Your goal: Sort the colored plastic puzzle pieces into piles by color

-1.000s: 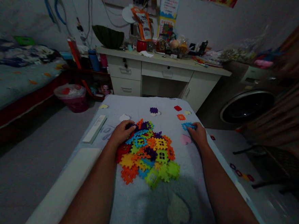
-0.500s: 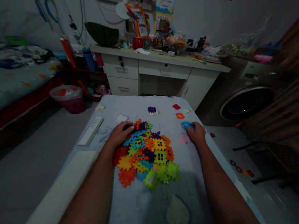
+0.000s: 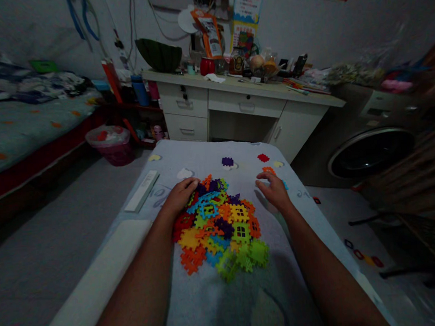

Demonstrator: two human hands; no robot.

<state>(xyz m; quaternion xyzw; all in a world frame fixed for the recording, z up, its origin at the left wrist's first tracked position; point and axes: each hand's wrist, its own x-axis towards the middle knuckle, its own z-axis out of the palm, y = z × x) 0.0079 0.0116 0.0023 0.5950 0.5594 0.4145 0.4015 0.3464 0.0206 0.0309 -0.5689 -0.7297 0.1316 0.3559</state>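
A heap of interlocking plastic building tiles (image 3: 221, 222) in many colours, some with window cut-outs, lies on the cloth-covered table. My left hand (image 3: 180, 198) rests against the heap's upper left edge, fingers stretched over the tiles and partly hidden, with no held tile visible. To the right of the heap, my right hand (image 3: 274, 191) hovers with nothing in it, thumb and fingers apart. Behind it a blue tile (image 3: 285, 184) shows only in part. An orange tile (image 3: 268, 170) lies just beyond the fingers, and a red tile (image 3: 263, 158) farther back. A purple tile (image 3: 227, 161) lies apart, beyond the heap.
A long white box (image 3: 142, 192) lies along the table's left side, and a pale flat slab (image 3: 99, 285) sits nearer. Beyond the table stands a cluttered white desk (image 3: 187, 103). A washing machine (image 3: 372, 137) is at right. Several tiles (image 3: 369, 259) are on the floor.
My right hand has let go of the blue tile and moved left towards the heap. My left hand stays at the heap's edge. The whole view has shifted slightly.
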